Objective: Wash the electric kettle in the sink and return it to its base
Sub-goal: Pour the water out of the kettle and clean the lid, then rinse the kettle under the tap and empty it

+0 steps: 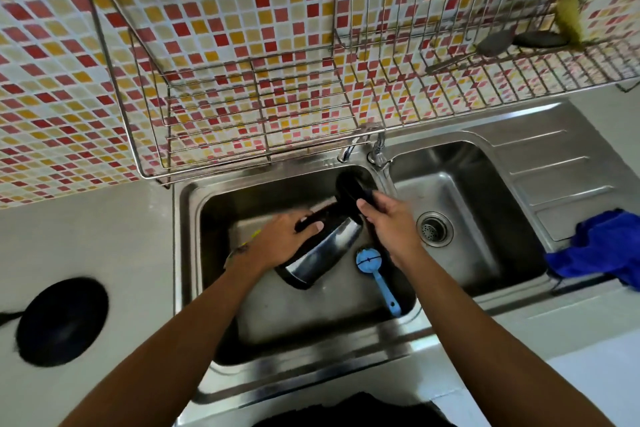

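Note:
The electric kettle (323, 253), steel-bodied with black trim, lies tilted over the left sink basin (214, 204), its open black lid pointing toward the tap (377, 149). My left hand (280, 243) grips the kettle's black handle from the left. My right hand (388, 222) holds the black lid at the kettle's top end. The round black kettle base (62, 321) sits on the counter at the left, its cord running off the left edge.
A light blue brush (379, 270) lies in the left basin beside the kettle. The right basin (485, 236) has a drain strainer (434, 229). A blue cloth (602, 253) rests on the drainboard. A wire dish rack (277, 107) hangs on the tiled wall above.

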